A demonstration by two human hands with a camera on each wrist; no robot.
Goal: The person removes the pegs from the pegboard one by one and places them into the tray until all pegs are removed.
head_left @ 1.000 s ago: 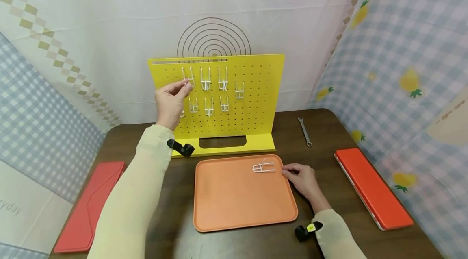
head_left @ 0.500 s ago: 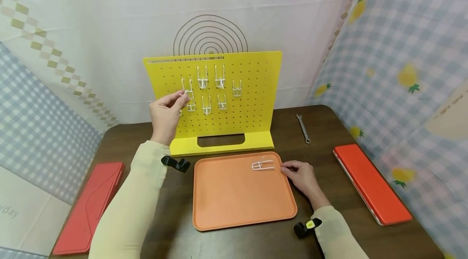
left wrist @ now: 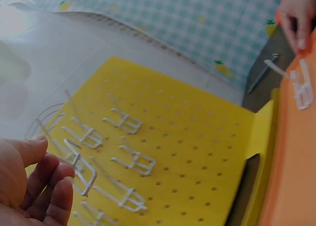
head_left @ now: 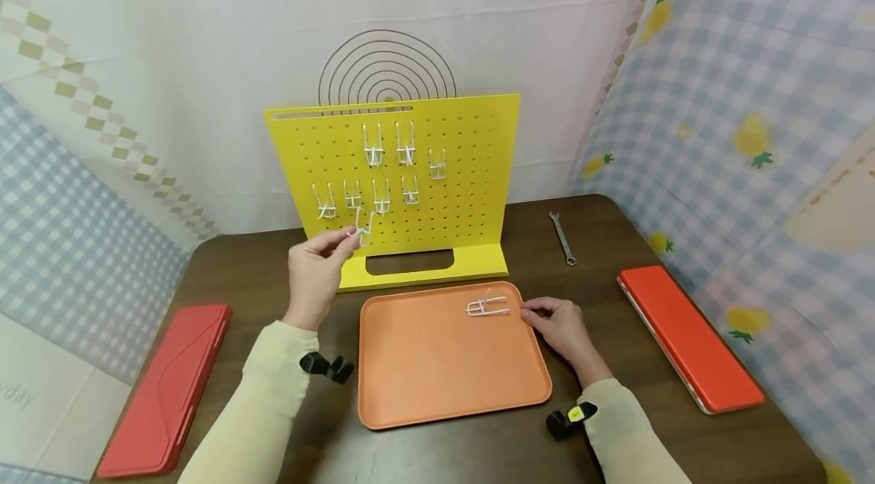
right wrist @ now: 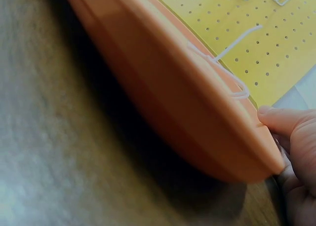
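Pinching bent white hook (head_left: pixel 364 231), gripping smooth orange tray (head_left: pixel 444 362), perforated yellow board (head_left: pixel 468 195)

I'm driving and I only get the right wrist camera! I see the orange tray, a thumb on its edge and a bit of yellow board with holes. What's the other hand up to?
Observer: The left hand is pinching a white wire hook by its end.

Operator: Ooh! At the top of my picture I see just two hanging up. How many are there really?

Observer: In the head view I count seven hooks hanging on the yellow pegboard.

Operator: Wow! And is there any tool lying about?

Observer: Yes, a combination wrench lies on the dark table, to the right of the board.
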